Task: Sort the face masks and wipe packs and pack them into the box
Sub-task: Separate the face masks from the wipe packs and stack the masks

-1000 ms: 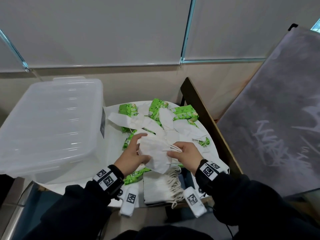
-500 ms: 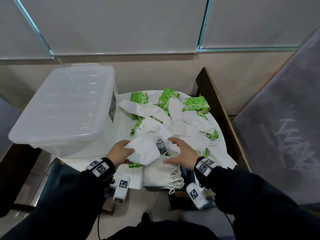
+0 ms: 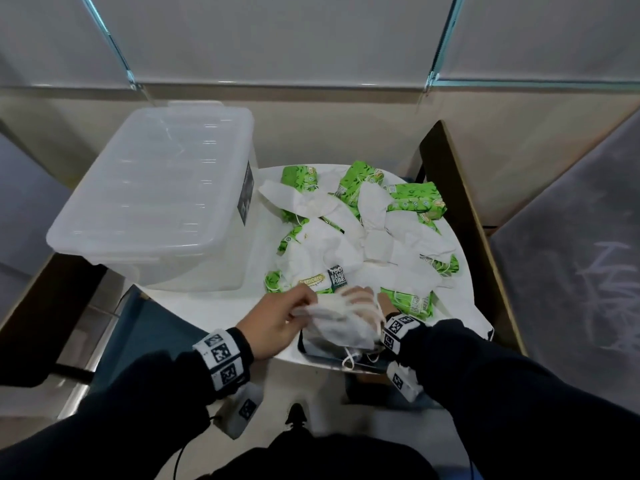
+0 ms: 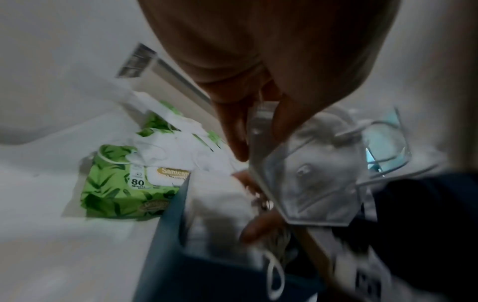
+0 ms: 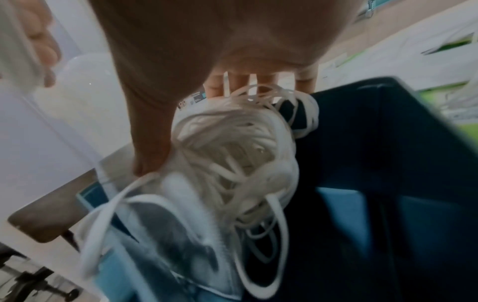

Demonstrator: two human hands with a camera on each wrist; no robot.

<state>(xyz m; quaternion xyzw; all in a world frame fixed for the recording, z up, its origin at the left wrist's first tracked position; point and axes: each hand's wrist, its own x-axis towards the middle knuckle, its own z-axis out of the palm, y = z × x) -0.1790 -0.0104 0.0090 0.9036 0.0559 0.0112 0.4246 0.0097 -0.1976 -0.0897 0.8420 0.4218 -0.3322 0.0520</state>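
Sorting partly done: left hand (image 3: 277, 325) pinches a mask (image 4: 314, 177) over the masks stacked in the box (image 3: 303, 344), right hand (image 3: 360, 299) flat on their loops; masks and wipe packs (image 3: 412, 301) still litter the desk (image 3: 207, 303).

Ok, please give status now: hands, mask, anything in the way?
Left hand pinches face mask over small dark box. Right hand open on ear loops. Nothing blocking.

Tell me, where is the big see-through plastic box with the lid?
In the head view the clear lidded box sits at the table's left, beside the heap of masks and green wipe packs.
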